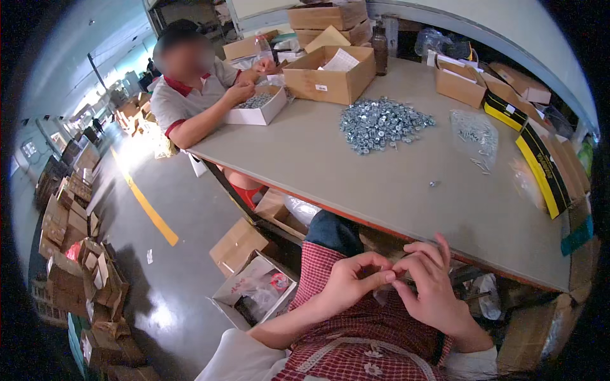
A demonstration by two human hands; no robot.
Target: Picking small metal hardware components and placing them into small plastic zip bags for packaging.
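Fingers (368, 261) of my left hand (346, 279) and right hand (437, 297) meet, nearly closed; whether they hold something, I cannot tell.

One wide fisheye camera, left of a side-by-side head pair, its wearer at the near edge of the table (356, 184). Tipped down and forward, I note, looking across the tabletop. Closest to it: the checked apron (356, 324), then left hand (356, 276) and right hand (432, 289), just short of the table. Middle range: the tabletop, a co-worker (184, 105) at its left end. Farthest: the aisle (190, 273), running off left of the table. Table edges bow.
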